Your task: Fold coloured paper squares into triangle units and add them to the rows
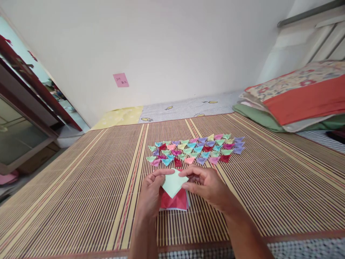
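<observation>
A pale green sheet of paper (174,184), turned like a diamond with one corner down, is held up between my two hands. My left hand (154,185) pinches its left corner between thumb and forefinger. At the right corner my right hand (203,183) grips it, thumb below and fingers above. Directly beneath lies a stack of square paper (176,203) with a red sheet on top, partly covered by the green one. Beyond the hands, several small folded paper pieces (198,149) in many colours stand in rows.
A striped bamboo mat (107,194) covers the bed. Folded bedding with a red and floral pillow (304,90) is piled at the right. A white wall with a pink note (121,80) rises behind. An open doorway (54,82) is at the left.
</observation>
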A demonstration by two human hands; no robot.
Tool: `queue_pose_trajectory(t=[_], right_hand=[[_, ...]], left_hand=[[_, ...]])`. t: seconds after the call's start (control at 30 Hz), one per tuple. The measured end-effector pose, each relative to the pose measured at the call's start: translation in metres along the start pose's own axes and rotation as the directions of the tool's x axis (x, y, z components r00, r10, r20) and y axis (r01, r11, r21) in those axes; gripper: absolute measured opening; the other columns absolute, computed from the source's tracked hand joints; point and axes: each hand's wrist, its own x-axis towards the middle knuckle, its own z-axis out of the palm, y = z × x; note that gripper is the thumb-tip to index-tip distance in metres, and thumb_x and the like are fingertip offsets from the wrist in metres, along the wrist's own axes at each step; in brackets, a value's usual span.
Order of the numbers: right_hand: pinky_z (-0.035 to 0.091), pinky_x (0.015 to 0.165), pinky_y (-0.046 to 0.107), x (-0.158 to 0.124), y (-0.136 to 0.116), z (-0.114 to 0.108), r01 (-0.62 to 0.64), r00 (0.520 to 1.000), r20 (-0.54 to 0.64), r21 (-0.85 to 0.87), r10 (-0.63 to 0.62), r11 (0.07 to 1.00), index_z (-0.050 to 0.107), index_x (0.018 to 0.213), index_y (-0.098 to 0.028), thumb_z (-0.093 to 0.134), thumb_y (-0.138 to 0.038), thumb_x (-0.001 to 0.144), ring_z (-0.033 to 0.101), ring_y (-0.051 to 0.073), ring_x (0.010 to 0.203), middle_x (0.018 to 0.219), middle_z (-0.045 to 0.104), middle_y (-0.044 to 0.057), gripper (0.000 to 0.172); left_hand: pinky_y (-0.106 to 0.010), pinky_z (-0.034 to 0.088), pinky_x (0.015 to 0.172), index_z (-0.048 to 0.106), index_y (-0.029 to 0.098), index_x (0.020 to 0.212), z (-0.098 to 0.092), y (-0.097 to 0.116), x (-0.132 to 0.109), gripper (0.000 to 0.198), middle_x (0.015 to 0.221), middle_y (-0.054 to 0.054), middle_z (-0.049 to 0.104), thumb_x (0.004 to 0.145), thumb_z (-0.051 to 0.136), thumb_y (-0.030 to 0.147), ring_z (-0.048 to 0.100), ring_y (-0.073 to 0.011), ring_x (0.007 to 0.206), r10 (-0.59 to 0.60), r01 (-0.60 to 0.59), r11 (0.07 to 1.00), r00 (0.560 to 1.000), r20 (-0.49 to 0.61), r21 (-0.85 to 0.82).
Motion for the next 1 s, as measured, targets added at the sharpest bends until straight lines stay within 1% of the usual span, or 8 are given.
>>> queue_pose_trajectory(t=[0.2,0.37,0.5,0.63,0.7,0.77,0.87,1.0], right_hand=[[0.049,0.071,0.03,0.001,0.002,-0.003,0.034,0.999,0.015,-0.021,-0.033,0.999,0.08,0.096,-0.021,0.078,-0.033,0.088,0.062,0.017,0.078,0.089,0.072,0.004,0.015],[0.047,0.07,0.031,0.001,0.0,-0.003,0.077,0.997,0.01,-0.018,-0.076,0.997,0.08,0.09,-0.021,0.076,-0.034,0.09,0.061,0.018,0.078,0.084,0.071,0.003,0.013],[0.044,0.068,0.03,0.002,-0.002,-0.002,0.062,0.998,0.009,-0.001,-0.062,0.998,0.078,0.087,-0.02,0.075,-0.035,0.091,0.058,0.017,0.075,0.081,0.069,0.003,0.016],[0.04,0.062,0.028,0.001,-0.003,-0.001,0.042,0.999,-0.029,0.018,-0.041,0.999,0.073,0.081,-0.019,0.071,-0.039,0.095,0.052,0.014,0.067,0.072,0.061,0.0,0.025],[0.039,0.061,0.028,0.001,-0.003,0.0,0.042,0.998,-0.04,0.009,-0.042,0.999,0.072,0.08,-0.019,0.07,-0.039,0.096,0.051,0.014,0.066,0.071,0.059,-0.001,0.026],[0.038,0.06,0.028,0.002,-0.003,0.0,0.039,0.999,-0.038,-0.007,-0.039,0.999,0.071,0.08,-0.018,0.069,-0.039,0.096,0.05,0.014,0.065,0.07,0.058,-0.001,0.026],[0.038,0.06,0.028,0.002,-0.002,0.0,0.03,0.999,-0.016,-0.004,-0.03,1.0,0.069,0.079,-0.019,0.066,-0.039,0.098,0.05,0.014,0.064,0.069,0.056,-0.002,0.028],[0.042,0.066,0.029,0.003,0.001,-0.002,0.06,0.997,0.042,0.049,-0.062,0.997,0.07,0.084,-0.02,0.071,-0.039,0.095,0.054,0.016,0.073,0.08,0.06,0.0,0.022]], left_hand=[[-0.022,0.047,0.056,0.084,0.014,0.079,-0.004,0.0,0.0,0.031,0.063,-0.003,0.072,0.064,0.096,0.039,0.059,-0.012,0.055,-0.049,0.047,0.998,0.998,0.046,0.043],[-0.022,0.049,0.06,0.084,0.013,0.079,-0.005,-0.001,0.001,0.036,0.067,-0.005,0.074,0.067,0.096,0.045,0.062,-0.0131,0.061,-0.052,0.05,0.998,0.996,0.071,0.028],[-0.024,0.051,0.064,0.084,0.013,0.08,-0.009,-0.003,0.001,0.038,0.07,-0.006,0.075,0.071,0.094,0.048,0.064,-0.0144,0.063,-0.036,0.036,0.999,0.993,0.116,0.003],[-0.023,0.051,0.062,0.083,0.016,0.087,-0.014,-0.006,0.001,0.045,0.073,-0.004,0.075,0.058,0.101,0.046,0.065,-0.0136,0.062,-0.034,0.037,0.999,0.977,0.208,-0.009],[-0.021,0.05,0.061,0.081,0.016,0.084,-0.015,-0.008,0.001,0.043,0.072,-0.002,0.075,0.053,0.104,0.034,0.065,-0.0121,0.062,-0.046,0.044,0.999,0.98,0.195,0.018],[-0.02,0.051,0.061,0.079,0.016,0.077,-0.013,-0.009,0.001,0.036,0.071,-0.001,0.076,0.053,0.104,0.027,0.066,-0.0119,0.061,-0.051,0.044,0.998,0.989,0.138,0.05],[-0.022,0.052,0.06,0.08,0.014,0.078,-0.01,-0.009,0.001,0.033,0.071,-0.003,0.077,0.059,0.102,0.031,0.067,-0.0131,0.06,-0.038,0.034,0.997,0.998,0.058,0.074],[-0.022,0.052,0.061,0.083,0.013,0.088,-0.007,-0.01,-0.001,0.033,0.07,-0.005,0.077,0.069,0.097,0.037,0.066,-0.0132,0.061,-0.054,0.047,0.995,0.995,0.079,0.088]])
